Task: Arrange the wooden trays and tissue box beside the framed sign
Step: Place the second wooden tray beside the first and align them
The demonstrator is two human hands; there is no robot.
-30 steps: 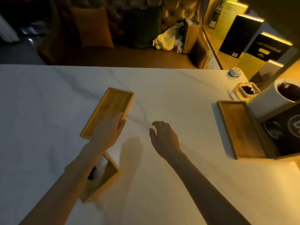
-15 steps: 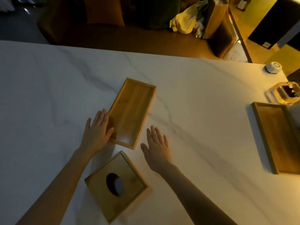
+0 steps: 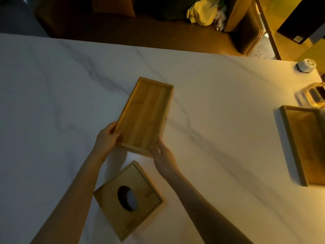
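Wooden tray (image 3: 146, 115), long axis running away and rightward, pinched at near corners by left hand (image 3: 107, 138) and right hand (image 3: 162, 155) fingers

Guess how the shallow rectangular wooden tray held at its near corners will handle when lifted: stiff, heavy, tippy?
Probably stiff: the shallow rectangular wooden tray looks like solid board with a raised rim. Likely light, being thin and empty. With the left hand and right hand both at its near end, the far end may sag down; the white marble table looks smooth, so it would slide easily.
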